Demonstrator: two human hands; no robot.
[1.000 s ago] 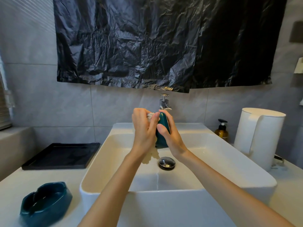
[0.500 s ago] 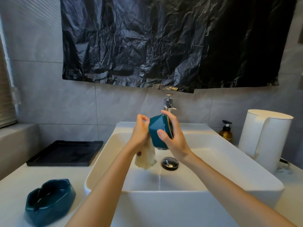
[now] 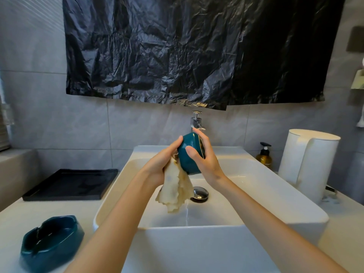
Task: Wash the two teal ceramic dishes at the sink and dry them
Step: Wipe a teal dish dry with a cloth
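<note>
Head view: right hand [image 3: 208, 164] clamps teal dish [image 3: 187, 164], left hand [image 3: 157, 168] grips cloth [image 3: 175, 192] against it. Glazed ceramic, probably slippery and fragile; hold across rim.

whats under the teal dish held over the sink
Below the held teal dish a cream cloth hangs from the left hand, over the sink basin and chrome drain plug. The cloth hides part of the basin floor.

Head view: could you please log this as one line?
right hand: teal dish over sink | left hand: cloth against it | second dish: on counter
</note>
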